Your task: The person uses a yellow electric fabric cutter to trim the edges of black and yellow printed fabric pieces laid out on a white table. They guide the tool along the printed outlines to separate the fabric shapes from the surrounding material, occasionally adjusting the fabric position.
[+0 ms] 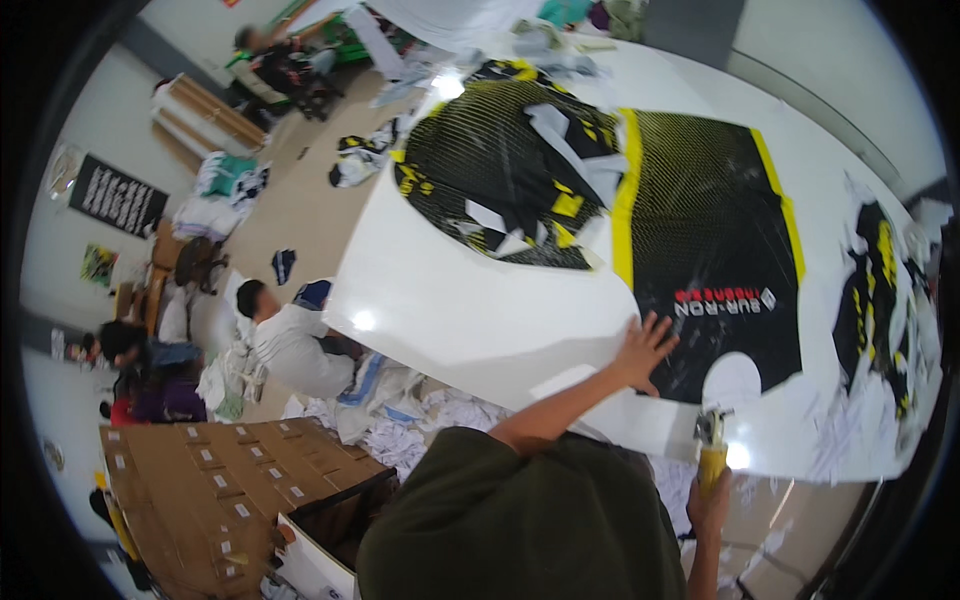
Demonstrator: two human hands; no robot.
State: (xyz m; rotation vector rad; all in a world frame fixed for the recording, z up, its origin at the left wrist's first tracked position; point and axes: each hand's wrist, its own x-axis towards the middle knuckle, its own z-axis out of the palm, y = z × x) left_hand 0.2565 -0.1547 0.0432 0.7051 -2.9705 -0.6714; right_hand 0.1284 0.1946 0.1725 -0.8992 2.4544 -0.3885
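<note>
My left hand (645,352) lies flat with fingers spread on the lower left part of a black printed fabric panel (710,230). The panel has yellow edges, a yellowish dotted pattern on its far half and a rounded notch at its near edge. Wrapped round the yellow handle of an electric fabric cutter (712,450), my right hand (708,512) is at the table's near edge. The cutter's metal head points at the panel, just short of the rounded notch. To the panel's left lies a heap of black and yellow cut fabric pieces (500,170) with white scraps.
The white table (440,315) has a curved look at its edges. More black and yellow offcuts (872,290) lie at its right end. Cardboard boxes (220,490) stand at the lower left. One person (295,340) sits by the table's left side among white scraps (400,440); others sit farther off.
</note>
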